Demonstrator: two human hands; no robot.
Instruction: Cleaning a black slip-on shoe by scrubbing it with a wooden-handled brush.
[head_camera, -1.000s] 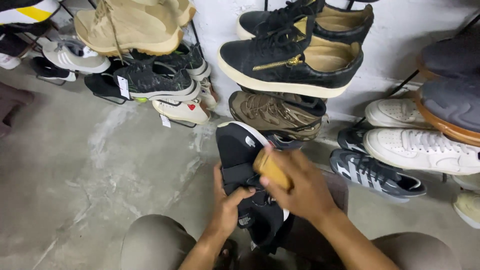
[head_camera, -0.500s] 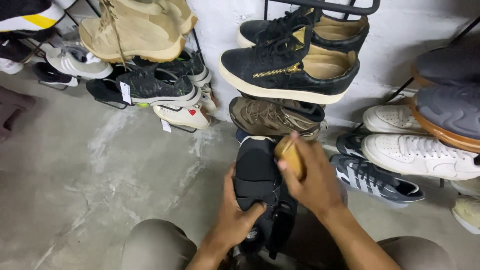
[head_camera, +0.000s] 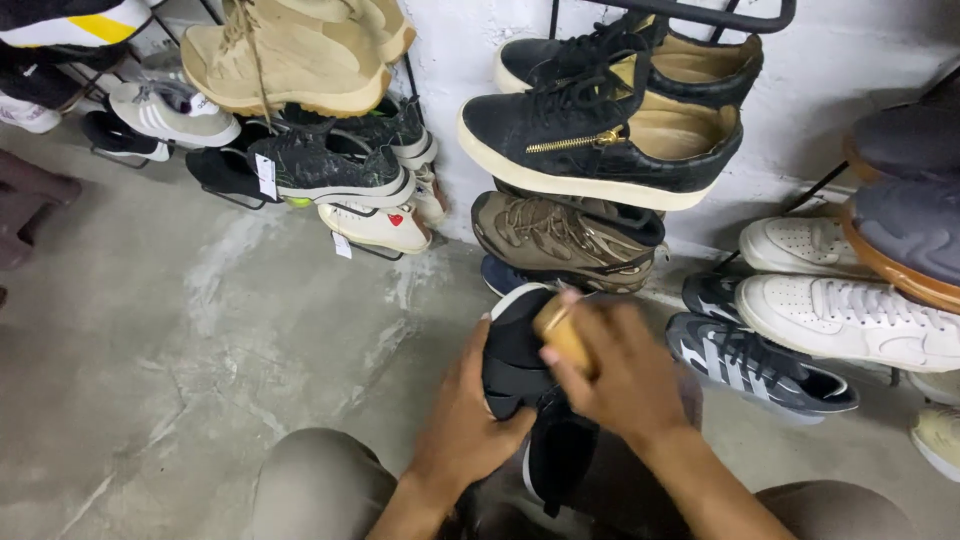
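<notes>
Left hand (head_camera: 465, 430) gripping black shoe (head_camera: 520, 360), right hand (head_camera: 620, 375) clenched on brush (head_camera: 562, 335). Risk: one-handed hold, hard stroke could twist shoe loose onto floor (head_camera: 200, 350).

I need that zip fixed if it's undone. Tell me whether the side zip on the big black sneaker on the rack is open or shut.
Shut. On the black sneaker, the gold zip shows as one closed line of teeth, no gap.

brush (head_camera: 562, 338) on shoe (head_camera: 530, 390), rack (head_camera: 690, 12) behind
</notes>
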